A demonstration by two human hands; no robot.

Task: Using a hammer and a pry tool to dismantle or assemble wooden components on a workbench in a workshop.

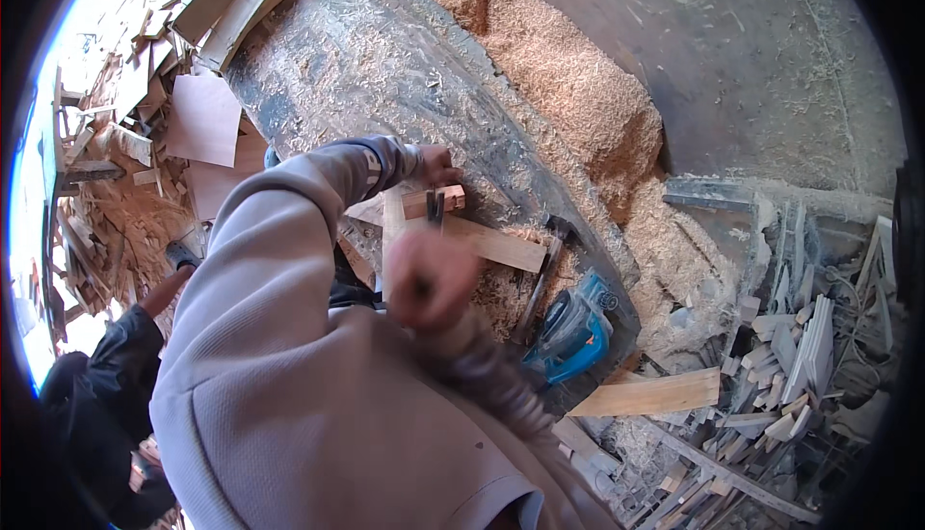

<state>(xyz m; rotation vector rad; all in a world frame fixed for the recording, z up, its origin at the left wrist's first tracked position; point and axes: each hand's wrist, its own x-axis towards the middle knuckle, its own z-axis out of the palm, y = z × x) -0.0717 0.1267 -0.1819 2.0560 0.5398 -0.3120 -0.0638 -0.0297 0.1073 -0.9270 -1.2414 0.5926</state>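
Note:
My left hand (438,166) reaches across the bench with its fingers curled down against a short reddish wooden block (449,199). A dark two-pronged metal piece (436,206) stands against the block's near side. Closer to me, my right hand (434,279) is clenched in a fist and blurred; what it grips is hidden, and I cannot tell whether it joins the pronged piece. Below the block a pale board (501,246) lies to the right, and another pale strip (393,217) runs under the block's left end.
A hammer-like tool (554,241) and a blue power tool (575,332) lie at the bench's right end. Shavings cover the bench (385,67) and heap beyond it (578,77). Offcuts (771,366) pile at right. Another person's dark sleeve (106,376) shows at lower left.

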